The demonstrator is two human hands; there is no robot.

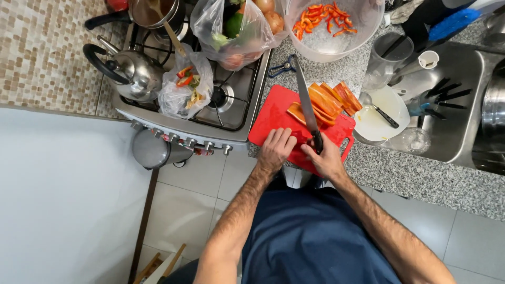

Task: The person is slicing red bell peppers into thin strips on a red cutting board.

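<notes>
Left half of the red cutting board (273, 118) lies bare; pepper strips (329, 100) and chef's knife (306, 102) crowd its right.

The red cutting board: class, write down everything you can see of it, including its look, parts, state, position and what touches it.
The red rectangular plastic cutting board lies flat but skewed on the speckled grey stone counter, between the steel gas stove and the steel sink. It has rounded corners and a handle slot at its near right corner. Orange-red pepper strips lie on it. The left hand presses on it; the right hand holds a long black-handled kitchen knife over it.
</notes>
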